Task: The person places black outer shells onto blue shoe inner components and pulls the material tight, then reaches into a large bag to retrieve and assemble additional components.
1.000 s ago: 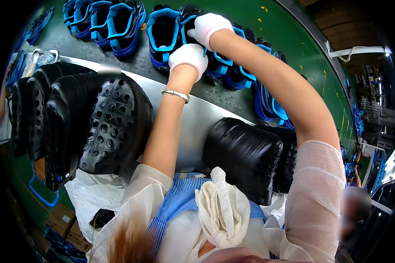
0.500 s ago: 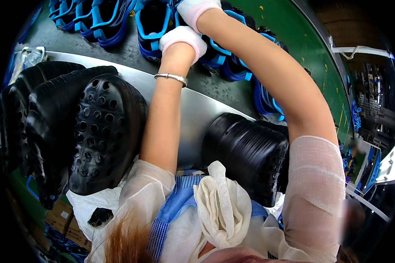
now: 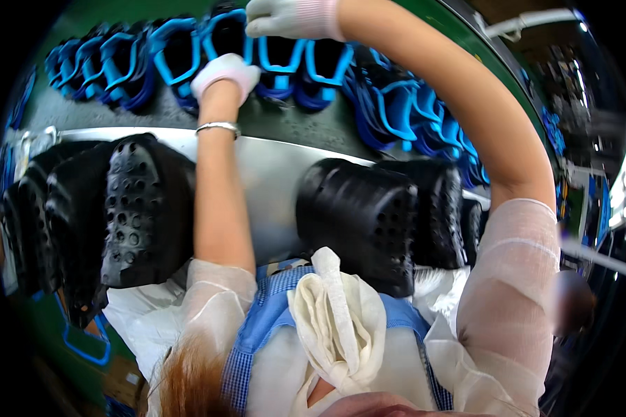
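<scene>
My left hand (image 3: 224,75), in a white glove with a pink cuff, is curled at the heel end of a black shoe (image 3: 228,35) with a light-blue rim. The hand's back hides most of its fingers and that heel. Higher up, at the picture's top edge, is my right hand (image 3: 285,17), gloved alike. Its fingers are bent together over the far part of the row; whether something lies inside them is hidden. A neighbouring shoe (image 3: 177,59) stands just left of my left hand, and another shoe (image 3: 282,62) to its right.
More blue shoes (image 3: 386,104) line the dark work surface (image 3: 285,124) on both sides. Nearer me, a metal ledge (image 3: 268,187) carries stacked black soles with round holes, one stack (image 3: 129,215) left and another (image 3: 358,222) right of my left forearm.
My left hand has moved left and slightly down in the picture, and my right hand has also moved left. The view has turned, so the shoe row now lies more level.
</scene>
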